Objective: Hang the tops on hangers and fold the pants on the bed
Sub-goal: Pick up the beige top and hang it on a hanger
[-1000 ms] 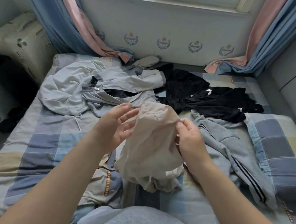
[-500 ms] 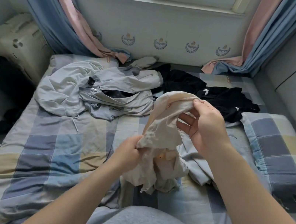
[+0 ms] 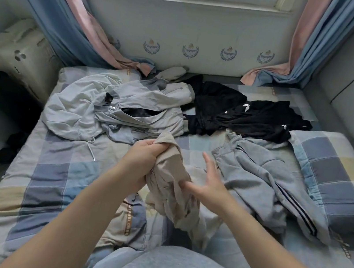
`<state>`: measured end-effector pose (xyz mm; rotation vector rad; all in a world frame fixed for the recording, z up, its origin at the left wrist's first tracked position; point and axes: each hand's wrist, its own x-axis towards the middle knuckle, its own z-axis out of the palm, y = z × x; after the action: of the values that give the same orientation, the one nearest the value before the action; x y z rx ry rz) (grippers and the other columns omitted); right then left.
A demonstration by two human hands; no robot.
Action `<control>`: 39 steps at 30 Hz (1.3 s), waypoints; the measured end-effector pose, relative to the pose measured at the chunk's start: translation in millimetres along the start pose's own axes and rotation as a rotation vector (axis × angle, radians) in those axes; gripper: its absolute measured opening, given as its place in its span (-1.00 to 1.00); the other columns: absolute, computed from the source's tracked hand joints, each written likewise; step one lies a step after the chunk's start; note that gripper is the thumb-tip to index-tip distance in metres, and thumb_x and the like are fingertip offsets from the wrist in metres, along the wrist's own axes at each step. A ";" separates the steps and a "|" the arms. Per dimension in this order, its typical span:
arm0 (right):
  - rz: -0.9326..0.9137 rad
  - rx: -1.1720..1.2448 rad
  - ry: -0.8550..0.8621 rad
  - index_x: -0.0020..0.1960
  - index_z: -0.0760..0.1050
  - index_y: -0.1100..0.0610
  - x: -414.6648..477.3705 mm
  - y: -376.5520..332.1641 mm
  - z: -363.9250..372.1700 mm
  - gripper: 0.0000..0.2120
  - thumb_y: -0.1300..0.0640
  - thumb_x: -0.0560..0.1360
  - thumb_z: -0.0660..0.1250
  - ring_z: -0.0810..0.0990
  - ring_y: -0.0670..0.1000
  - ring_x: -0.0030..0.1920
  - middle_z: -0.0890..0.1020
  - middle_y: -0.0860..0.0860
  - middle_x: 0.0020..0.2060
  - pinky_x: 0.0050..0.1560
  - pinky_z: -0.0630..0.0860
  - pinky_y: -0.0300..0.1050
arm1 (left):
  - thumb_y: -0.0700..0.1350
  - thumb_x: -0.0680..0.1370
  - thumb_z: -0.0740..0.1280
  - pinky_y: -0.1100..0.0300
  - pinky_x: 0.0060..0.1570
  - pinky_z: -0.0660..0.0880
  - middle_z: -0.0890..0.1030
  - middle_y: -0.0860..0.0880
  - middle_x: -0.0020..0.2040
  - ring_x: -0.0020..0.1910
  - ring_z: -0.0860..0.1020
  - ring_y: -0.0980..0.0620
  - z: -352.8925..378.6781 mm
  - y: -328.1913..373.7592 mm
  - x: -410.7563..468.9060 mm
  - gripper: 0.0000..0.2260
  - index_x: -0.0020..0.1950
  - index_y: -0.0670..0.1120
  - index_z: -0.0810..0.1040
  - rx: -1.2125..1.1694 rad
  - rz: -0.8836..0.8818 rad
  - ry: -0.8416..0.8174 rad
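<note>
Over the middle of the blue-and-cream checked bed [image 3: 54,172], the crumpled beige thin-fabric garment [image 3: 171,179] hung in a bunch from the left hand [image 3: 141,163], whose fingers were clenched round its upper end. The right hand [image 3: 207,185] was spread wide, fingers straight, only its thumb against the cloth. The task looked barely begun: no hanger was in view, nothing lay folded, and the pale grey hooded tops [image 3: 115,110], the black garments [image 3: 243,119] and the grey striped sweatpants [image 3: 268,178] all lay in heaps. The beige piece's long axis ran from the fist down toward the person, its loose end trailing onto the bedspread; whether it was a top or pants could not be told.
</note>
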<state>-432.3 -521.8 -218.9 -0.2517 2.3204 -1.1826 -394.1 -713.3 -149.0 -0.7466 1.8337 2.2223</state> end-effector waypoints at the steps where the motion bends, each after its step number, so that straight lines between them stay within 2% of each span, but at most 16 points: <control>1: 0.013 -0.022 -0.026 0.62 -0.03 -0.12 2.5 2.4 5.9 0.01 -0.10 0.39 0.54 0.13 0.03 0.56 0.14 -0.03 0.57 0.53 0.16 0.07 | -0.12 0.65 0.30 0.12 -0.24 0.59 0.69 -0.21 -0.16 -0.24 0.66 -0.09 0.3 2.3 -1.4 -0.74 -0.13 -0.19 0.68 -0.019 -0.011 -0.026; 3: 0.043 -0.021 -0.109 0.50 0.22 -0.21 6.3 4.0 15.3 -0.17 -0.12 0.31 0.50 0.30 0.09 0.47 0.33 -0.02 0.46 0.45 0.32 0.16 | -0.12 0.66 0.29 0.17 -0.30 0.62 0.71 -0.18 -0.14 -0.25 0.69 -0.04 0.0 6.0 -2.8 -0.74 -0.11 -0.16 0.71 -0.059 -0.019 -0.066; 4: 0.066 -0.007 -0.136 0.32 0.39 -0.26 7.8 4.9 19.0 -0.38 -0.12 0.28 0.45 0.44 0.07 0.34 0.48 -0.05 0.32 0.34 0.45 0.15 | -0.12 0.66 0.28 0.17 -0.28 0.64 0.72 -0.18 -0.11 -0.23 0.70 -0.03 -0.6 7.4 -2.4 -0.76 -0.06 -0.16 0.70 -0.075 -0.015 -0.078; 7: 0.064 -0.079 -0.167 -0.09 0.56 -0.11 14.8 16.2 27.1 -0.92 0.05 0.46 0.31 0.61 0.04 0.03 0.67 -0.05 -0.04 0.06 0.58 0.02 | -0.12 0.68 0.24 0.14 -0.25 0.65 0.73 -0.18 -0.04 -0.17 0.71 -0.04 -4.7 11.3 0.5 -0.77 0.05 -0.17 0.68 -0.139 -0.026 -0.081; 11: 0.098 0.029 -0.104 -0.07 0.57 0.03 19.5 27.8 26.5 -0.76 0.23 0.64 0.18 0.61 0.13 0.05 0.66 0.02 -0.09 -0.03 0.56 -0.13 | -0.16 0.70 0.18 0.16 -0.23 0.64 0.72 -0.17 -0.03 -0.13 0.71 -0.03 -18.6 12.8 13.6 -0.73 0.05 -0.17 0.68 -0.292 0.037 0.030; 13: 0.146 0.229 -0.020 0.04 0.62 0.14 19.8 20.7 19.7 -0.75 0.29 0.63 0.16 0.64 0.23 0.08 0.69 0.16 -0.03 0.11 0.59 0.09 | -0.11 0.69 0.22 0.17 -0.19 0.63 0.71 -0.11 -0.01 -0.09 0.67 0.00 -25.8 7.8 19.3 -0.77 0.16 -0.16 0.63 -0.356 0.087 0.028; 15: 0.172 0.423 0.050 0.13 0.62 0.19 19.7 6.0 7.1 -0.68 0.36 0.60 0.12 0.65 0.28 0.09 0.69 0.26 0.02 0.17 0.57 0.25 | 0.00 0.62 0.34 0.16 -0.17 0.58 0.70 -0.03 -0.01 -0.09 0.65 0.03 -29.0 -5.3 23.2 -0.79 0.20 -0.04 0.61 -0.173 0.111 0.002; 18: 0.135 0.634 0.030 0.19 0.59 0.28 13.6 -21.9 -16.6 -0.74 0.30 0.66 0.14 0.65 0.25 0.07 0.66 0.32 0.10 0.22 0.53 0.23 | 0.14 0.36 0.50 0.27 -0.25 0.56 0.72 0.12 0.00 -0.09 0.69 0.15 -24.9 -33.9 26.7 -0.43 0.32 0.04 0.48 0.093 0.033 -0.025; 21: 0.070 0.794 0.000 0.28 0.56 0.24 6.5 -41.9 -37.9 -0.72 0.24 0.69 0.14 0.66 0.14 0.14 0.68 0.20 0.14 0.18 0.58 0.07 | 0.24 0.28 0.58 0.27 -0.12 0.49 0.56 0.05 0.29 0.11 0.59 0.11 -17.4 -63.0 27.8 -0.05 0.56 0.08 0.21 0.316 -0.073 -0.096; 23: 0.045 0.870 -0.009 0.19 0.61 0.19 1.4 -51.9 -50.6 -0.71 0.24 0.69 0.12 0.70 0.06 0.08 0.71 0.12 0.08 0.10 0.64 -0.03 | 0.22 0.24 0.62 0.26 -0.07 0.54 0.61 0.08 0.24 0.11 0.62 0.13 -13.6 -78.1 29.5 -0.17 0.42 0.15 0.34 0.394 -0.097 -0.167; 26: 0.028 0.960 -0.012 -0.08 0.72 0.14 -1.6 -61.5 -61.2 -0.60 0.25 0.69 0.12 0.74 -0.01 -0.08 0.75 0.08 -0.08 -0.12 0.68 -0.12 | 0.08 0.28 0.55 0.39 -0.26 0.56 0.72 0.19 -0.12 -0.14 0.67 0.27 -4.0 -99.0 34.0 -0.69 0.00 0.25 0.64 0.456 -0.068 -0.245; 28: 0.008 0.966 -0.015 -0.15 0.75 0.10 -1.6 -64.3 -64.6 -0.53 0.24 0.69 0.10 0.74 0.00 -0.08 0.75 0.09 -0.09 -0.16 0.66 -0.13 | -0.06 0.44 0.47 0.28 -0.28 0.58 0.71 0.07 -0.18 -0.17 0.68 0.14 -0.6 -110.6 43.3 -0.91 -0.10 0.12 0.67 0.538 -0.079 -0.115; 30: 0.007 0.963 0.013 -0.06 0.74 0.16 -0.4 -64.7 -69.0 -0.59 0.24 0.68 0.11 0.73 0.04 -0.03 0.74 0.13 -0.03 -0.11 0.67 -0.11 | -0.20 0.55 0.34 0.09 -0.18 0.57 0.69 -0.13 -0.16 -0.14 0.66 -0.09 -3.8 -114.6 50.9 -0.87 -0.15 -0.03 0.64 0.610 -0.127 0.072; 32: 0.029 0.956 0.079 0.07 0.65 0.22 2.8 -60.4 -76.4 -0.72 0.22 0.68 0.16 0.73 0.05 -0.01 0.73 0.15 -0.01 -0.11 0.67 -0.10 | -0.27 0.57 0.30 0.03 -0.16 0.55 0.69 -0.26 -0.12 -0.17 0.64 -0.17 -13.4 -110.4 52.9 -0.85 -0.11 -0.14 0.65 0.448 -0.121 0.170; 36: 0.162 0.875 0.148 0.03 0.63 0.22 14.5 -41.7 -100.0 -0.80 0.16 0.64 0.25 0.72 0.04 -0.23 0.73 0.11 -0.18 -0.29 0.65 -0.12 | -0.31 0.63 0.24 0.06 -0.18 0.65 0.70 -0.26 -0.08 -0.18 0.70 -0.14 -38.8 -79.7 46.7 -0.82 0.05 -0.28 0.64 -0.147 -0.125 0.038; 39: 0.273 0.891 0.145 0.10 0.59 0.21 26.0 -27.6 -108.1 -0.80 0.17 0.65 0.20 0.69 0.06 -0.21 0.69 0.12 -0.13 -0.19 0.65 -0.08 | -0.20 0.59 0.27 0.04 -0.14 0.67 0.71 -0.21 -0.03 -0.14 0.71 -0.10 -46.9 -51.7 36.3 -0.78 0.01 -0.20 0.72 -0.192 -0.133 -0.074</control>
<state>-513.1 -472.9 -154.0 0.4628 1.6341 -1.9656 -390.4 -752.8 -216.9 -0.7822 1.5069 2.3276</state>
